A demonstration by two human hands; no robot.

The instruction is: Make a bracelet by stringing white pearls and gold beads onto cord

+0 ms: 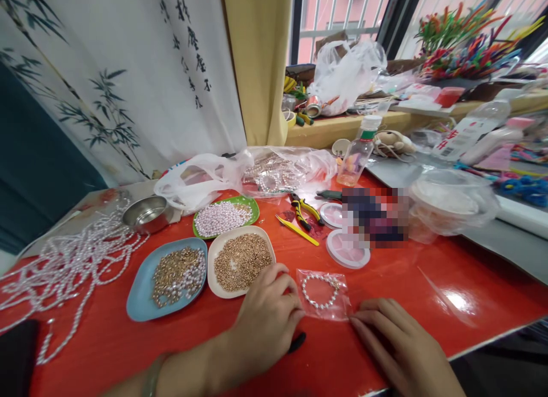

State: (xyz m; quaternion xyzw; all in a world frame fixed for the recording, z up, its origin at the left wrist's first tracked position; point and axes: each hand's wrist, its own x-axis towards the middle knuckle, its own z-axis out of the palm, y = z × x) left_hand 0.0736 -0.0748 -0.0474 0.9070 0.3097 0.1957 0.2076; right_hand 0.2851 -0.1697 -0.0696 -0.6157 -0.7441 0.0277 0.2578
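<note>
A beaded bracelet point(320, 291) of pearl-white and gold beads lies inside a small clear plastic bag point(329, 313) on the red table, between my two hands. At the bag's left edge, my left hand point(274, 305) has its fingers curled and its thumb against the film. My right hand point(391, 334) has thumb and fingertips together at the lower right corner of the bag. Close beyond my left hand is a cream plate point(222, 287) of gold beads. A small black object point(297, 343) lies partly hidden under my left hand.
A blue plate point(139, 303) of mixed beads, a green plate point(252, 205) of pearly beads, and bead strings point(85, 254) lie left. Yellow tweezers point(297, 230), pliers point(307, 211) and round lidded cases point(347, 248) sit ahead. A bottle point(357, 151) stands behind; part is pixelated.
</note>
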